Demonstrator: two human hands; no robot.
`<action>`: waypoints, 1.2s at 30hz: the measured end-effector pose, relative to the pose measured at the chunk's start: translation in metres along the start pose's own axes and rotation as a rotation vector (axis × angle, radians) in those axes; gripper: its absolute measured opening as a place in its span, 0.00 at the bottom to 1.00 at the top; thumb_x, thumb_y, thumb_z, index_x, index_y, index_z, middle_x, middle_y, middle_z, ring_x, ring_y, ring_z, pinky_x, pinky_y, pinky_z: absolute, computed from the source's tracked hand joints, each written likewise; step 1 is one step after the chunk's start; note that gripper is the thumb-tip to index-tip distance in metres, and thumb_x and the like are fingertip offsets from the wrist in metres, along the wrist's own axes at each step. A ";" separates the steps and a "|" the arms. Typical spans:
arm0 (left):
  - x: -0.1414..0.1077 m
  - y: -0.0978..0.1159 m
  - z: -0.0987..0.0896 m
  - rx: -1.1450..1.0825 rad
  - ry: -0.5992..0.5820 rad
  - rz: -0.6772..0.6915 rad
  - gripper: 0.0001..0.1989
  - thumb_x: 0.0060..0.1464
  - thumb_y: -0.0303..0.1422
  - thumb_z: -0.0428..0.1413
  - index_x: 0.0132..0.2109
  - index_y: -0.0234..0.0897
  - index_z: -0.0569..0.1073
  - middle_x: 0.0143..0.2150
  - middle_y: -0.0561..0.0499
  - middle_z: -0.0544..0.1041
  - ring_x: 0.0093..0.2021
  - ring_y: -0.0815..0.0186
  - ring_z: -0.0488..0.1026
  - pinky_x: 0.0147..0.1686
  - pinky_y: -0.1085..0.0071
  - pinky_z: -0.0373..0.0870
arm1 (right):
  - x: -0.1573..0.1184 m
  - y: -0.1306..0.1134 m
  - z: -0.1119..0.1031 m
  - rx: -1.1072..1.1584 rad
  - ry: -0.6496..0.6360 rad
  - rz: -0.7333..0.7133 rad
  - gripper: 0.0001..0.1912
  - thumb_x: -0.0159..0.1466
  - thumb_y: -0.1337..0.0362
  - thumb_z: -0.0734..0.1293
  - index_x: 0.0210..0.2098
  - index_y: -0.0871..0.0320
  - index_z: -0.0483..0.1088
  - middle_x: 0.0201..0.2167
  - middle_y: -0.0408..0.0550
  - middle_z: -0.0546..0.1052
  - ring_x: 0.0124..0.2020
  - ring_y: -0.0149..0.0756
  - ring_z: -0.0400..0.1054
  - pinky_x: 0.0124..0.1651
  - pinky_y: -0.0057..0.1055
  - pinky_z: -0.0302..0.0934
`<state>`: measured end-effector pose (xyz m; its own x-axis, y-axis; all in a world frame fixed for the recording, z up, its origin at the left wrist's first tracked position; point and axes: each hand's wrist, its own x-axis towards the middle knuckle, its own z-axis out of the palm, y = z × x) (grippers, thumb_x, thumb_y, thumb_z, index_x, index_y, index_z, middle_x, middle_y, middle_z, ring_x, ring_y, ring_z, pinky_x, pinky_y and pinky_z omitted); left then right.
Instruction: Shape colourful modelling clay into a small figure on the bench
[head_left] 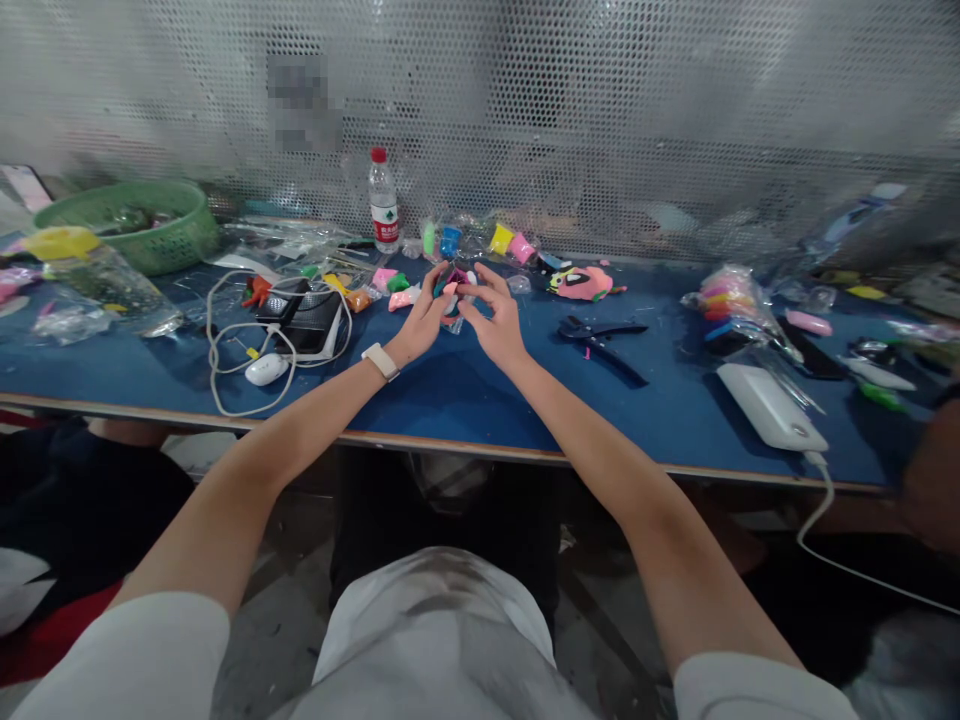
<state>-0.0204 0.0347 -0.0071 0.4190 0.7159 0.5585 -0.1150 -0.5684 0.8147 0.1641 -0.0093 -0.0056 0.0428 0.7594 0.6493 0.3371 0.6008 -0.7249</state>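
Observation:
My left hand (426, 318) and my right hand (495, 318) meet over the blue table (465, 400), in front of the bottle. Between them is a small multicoloured object (453, 284) with dark, purple and pink parts. Fingers of both hands close on it from either side and cover much of it, so its shape is unclear. A pale band circles my left wrist. Just left of the hands lie pink and green lumps (391, 281); to the right sits a pink, yellow and green figure (583, 283). Dark pliers (604, 345) rest right of my right hand.
A water bottle (384, 205) stands by the perforated panel. Left are a green basket (154, 240), a black case (307, 318), a white cable and a yellow-lidded container (105, 280). Right are coloured packets (729, 305) and a white power bank (771, 408). People sit at both sides.

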 end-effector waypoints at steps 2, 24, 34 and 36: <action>0.000 -0.004 -0.005 0.119 -0.027 0.098 0.38 0.79 0.58 0.52 0.86 0.51 0.58 0.84 0.42 0.67 0.89 0.47 0.55 0.89 0.46 0.51 | 0.001 0.007 0.005 0.043 0.012 0.013 0.39 0.64 0.20 0.74 0.53 0.44 0.88 0.78 0.51 0.74 0.81 0.62 0.66 0.83 0.66 0.62; 0.002 -0.024 -0.003 0.188 -0.051 0.125 0.42 0.79 0.59 0.51 0.87 0.46 0.51 0.84 0.35 0.65 0.85 0.46 0.64 0.86 0.43 0.59 | -0.002 -0.004 -0.004 -0.446 0.120 -0.167 0.31 0.78 0.30 0.65 0.57 0.47 0.82 0.75 0.59 0.72 0.78 0.64 0.66 0.80 0.72 0.66; 0.001 -0.016 -0.002 0.170 -0.069 0.076 0.39 0.79 0.55 0.53 0.85 0.46 0.56 0.83 0.35 0.67 0.85 0.44 0.63 0.85 0.39 0.61 | 0.006 -0.010 -0.020 -0.571 -0.037 -0.280 0.28 0.81 0.34 0.62 0.54 0.46 0.83 0.81 0.52 0.69 0.83 0.63 0.61 0.84 0.73 0.60; 0.001 -0.020 -0.003 0.179 -0.083 0.076 0.39 0.79 0.54 0.55 0.85 0.46 0.55 0.84 0.36 0.66 0.84 0.44 0.65 0.85 0.39 0.60 | 0.008 -0.009 -0.022 -0.572 -0.043 -0.284 0.28 0.80 0.32 0.63 0.52 0.46 0.82 0.80 0.52 0.70 0.82 0.64 0.62 0.83 0.74 0.60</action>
<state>-0.0205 0.0479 -0.0225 0.4891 0.6363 0.5966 0.0094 -0.6878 0.7259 0.1815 -0.0147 0.0111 -0.1555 0.6064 0.7798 0.7790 0.5608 -0.2807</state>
